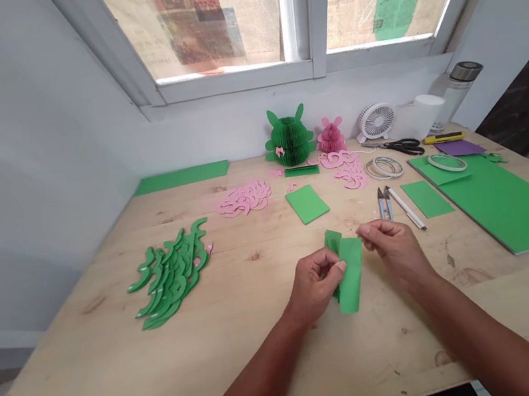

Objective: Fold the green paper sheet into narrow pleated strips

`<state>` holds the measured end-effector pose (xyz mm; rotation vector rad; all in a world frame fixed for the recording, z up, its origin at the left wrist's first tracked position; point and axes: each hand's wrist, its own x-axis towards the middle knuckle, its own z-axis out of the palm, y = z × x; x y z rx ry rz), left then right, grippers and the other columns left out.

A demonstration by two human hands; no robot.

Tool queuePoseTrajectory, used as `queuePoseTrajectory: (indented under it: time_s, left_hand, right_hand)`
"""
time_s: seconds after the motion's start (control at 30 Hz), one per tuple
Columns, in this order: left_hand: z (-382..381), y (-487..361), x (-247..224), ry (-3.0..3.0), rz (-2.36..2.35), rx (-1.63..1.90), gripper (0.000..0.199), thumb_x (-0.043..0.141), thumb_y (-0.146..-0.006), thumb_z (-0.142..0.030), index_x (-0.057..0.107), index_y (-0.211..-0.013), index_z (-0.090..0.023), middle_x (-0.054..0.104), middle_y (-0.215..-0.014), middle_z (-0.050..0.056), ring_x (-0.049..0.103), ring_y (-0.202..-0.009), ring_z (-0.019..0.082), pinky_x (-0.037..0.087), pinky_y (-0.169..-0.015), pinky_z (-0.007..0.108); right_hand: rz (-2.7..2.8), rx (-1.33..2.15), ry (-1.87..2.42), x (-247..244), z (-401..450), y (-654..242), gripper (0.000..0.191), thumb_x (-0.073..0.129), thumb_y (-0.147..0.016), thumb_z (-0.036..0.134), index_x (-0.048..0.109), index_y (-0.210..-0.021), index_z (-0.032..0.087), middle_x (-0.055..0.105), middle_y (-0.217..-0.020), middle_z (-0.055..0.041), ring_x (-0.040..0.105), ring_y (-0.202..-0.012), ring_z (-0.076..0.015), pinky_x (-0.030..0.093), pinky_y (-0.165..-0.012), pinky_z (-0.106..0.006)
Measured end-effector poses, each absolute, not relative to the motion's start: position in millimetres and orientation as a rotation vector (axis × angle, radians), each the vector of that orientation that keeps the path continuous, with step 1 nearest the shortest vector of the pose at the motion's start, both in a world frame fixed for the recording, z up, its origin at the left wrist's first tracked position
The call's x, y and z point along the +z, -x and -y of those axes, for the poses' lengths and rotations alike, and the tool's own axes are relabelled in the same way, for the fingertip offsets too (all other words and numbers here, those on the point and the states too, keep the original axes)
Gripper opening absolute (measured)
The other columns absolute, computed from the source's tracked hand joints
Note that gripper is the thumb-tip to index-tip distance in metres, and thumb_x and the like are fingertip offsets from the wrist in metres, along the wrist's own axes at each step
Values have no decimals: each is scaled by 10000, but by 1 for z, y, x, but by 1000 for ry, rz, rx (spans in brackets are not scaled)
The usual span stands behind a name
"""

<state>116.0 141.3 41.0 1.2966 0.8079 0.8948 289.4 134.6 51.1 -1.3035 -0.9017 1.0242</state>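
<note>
My left hand (315, 284) pinches a folded piece of green paper (352, 274) above the table, its thumb lying on the paper's front. Just right of the paper's top corner is my right hand (395, 249), thumb and forefinger pressed together at the paper's edge; whether they grip the paper or something tiny cannot be made out. Beyond the hands lies a small green rectangle stack (307, 203). Snips (384, 203) and a white pen (407, 207) lie beyond my right hand, next to another green rectangle (427, 198).
Green curved cutouts (174, 277) are heaped on the left of the wooden table (113, 385). Pink cutouts (246, 198), a green paper figure (289, 141), a pink one (330, 136), tape rolls (384, 168), scissors (401, 147) and a fan (377, 120) stand farther back. Large green sheets (519, 203) lie right.
</note>
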Motion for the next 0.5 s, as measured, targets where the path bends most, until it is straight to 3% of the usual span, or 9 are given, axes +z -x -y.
queuePoseTrajectory:
  time_s: [0.13, 0.27, 0.5]
  left_hand:
    - [-142, -115, 40, -1272, -831, 912, 323, 641, -738, -423, 482, -602, -177, 400, -509, -58, 365, -476, 72, 281, -454, 200]
    - [-142, -115, 41, -1242, -849, 939, 314, 642, -740, -423, 496, -621, -173, 432, -533, -51, 385, -491, 74, 306, -467, 201]
    - [-141, -116, 42, -1225, -837, 921, 338, 653, -729, -454, 498, -623, -172, 428, -526, -53, 378, -482, 73, 303, -460, 199]
  right_hand:
    - [794, 1010, 1268, 54, -136, -292, 302, 766, -652, 471, 692, -682, 180, 636, -668, -40, 471, -577, -125, 390, -547, -268]
    - [927, 1243, 1171, 56, -130, -282, 334, 712, -713, 502, 709, -780, 175, 615, -678, -27, 490, -616, -129, 395, -580, -263]
    - [1030, 1287, 1224, 54, -124, -273, 327, 746, -670, 452, 593, -586, 176, 521, -571, 22, 433, -565, -115, 354, -545, -248]
